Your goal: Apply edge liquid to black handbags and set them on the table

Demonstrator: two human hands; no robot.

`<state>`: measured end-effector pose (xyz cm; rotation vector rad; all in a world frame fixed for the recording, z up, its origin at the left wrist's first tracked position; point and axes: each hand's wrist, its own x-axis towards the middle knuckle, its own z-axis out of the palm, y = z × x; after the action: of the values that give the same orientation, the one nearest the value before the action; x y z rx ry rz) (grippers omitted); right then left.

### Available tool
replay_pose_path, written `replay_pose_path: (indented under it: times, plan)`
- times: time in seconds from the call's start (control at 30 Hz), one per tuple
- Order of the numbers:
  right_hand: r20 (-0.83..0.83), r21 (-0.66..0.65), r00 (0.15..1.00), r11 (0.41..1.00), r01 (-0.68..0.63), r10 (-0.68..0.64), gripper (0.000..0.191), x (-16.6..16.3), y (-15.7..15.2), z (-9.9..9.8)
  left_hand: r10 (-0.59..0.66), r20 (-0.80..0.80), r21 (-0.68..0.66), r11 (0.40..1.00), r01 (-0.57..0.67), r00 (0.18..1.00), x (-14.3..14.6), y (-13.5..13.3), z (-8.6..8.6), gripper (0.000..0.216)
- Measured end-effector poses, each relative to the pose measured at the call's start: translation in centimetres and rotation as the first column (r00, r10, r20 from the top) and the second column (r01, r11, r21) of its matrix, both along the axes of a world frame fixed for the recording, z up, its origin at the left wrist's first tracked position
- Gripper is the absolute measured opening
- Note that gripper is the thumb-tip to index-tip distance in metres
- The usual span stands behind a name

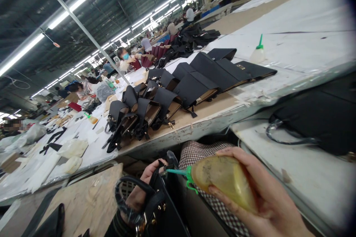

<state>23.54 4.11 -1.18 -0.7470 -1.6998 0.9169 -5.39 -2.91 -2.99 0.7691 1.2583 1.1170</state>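
My right hand [267, 196] is wrapped round a yellowish squeeze bottle of glue [222, 183] with a green nozzle that points left toward a black handbag [167, 211] in my lap. My left hand [143, 189] grips the top edge of that bag, beside its looped black handle [130, 203]. A checked garment [200, 155] shows under the bottle.
Several black bag parts [194, 81] lie in a row on the long worktable [217, 114]. A white glue bottle with a green cap [258, 53] stands behind them. A black bag [319, 122] rests at right. Other people work at the far tables.
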Motion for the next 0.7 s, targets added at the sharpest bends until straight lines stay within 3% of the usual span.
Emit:
replay_pose_path:
  times: [0.33,0.53,0.7]
  plan:
    - [-0.037,-0.099,0.999,0.995,0.024,-0.027,0.039,0.4,0.1,0.4,0.014,-0.065,-0.046,0.999,-0.017,0.998,0.5,0.4,0.9,0.035]
    - [-0.049,-0.238,0.989,0.963,0.127,-0.143,0.046,1.7,0.4,-1.1,-0.065,-0.049,-0.113,0.992,0.059,0.997,-1.2,1.4,2.5,0.028]
    - [-0.014,-0.266,0.993,0.957,0.112,-0.120,0.047,2.4,1.1,-2.8,-0.120,-0.060,-0.159,0.981,0.109,0.991,-1.5,2.6,1.8,0.033]
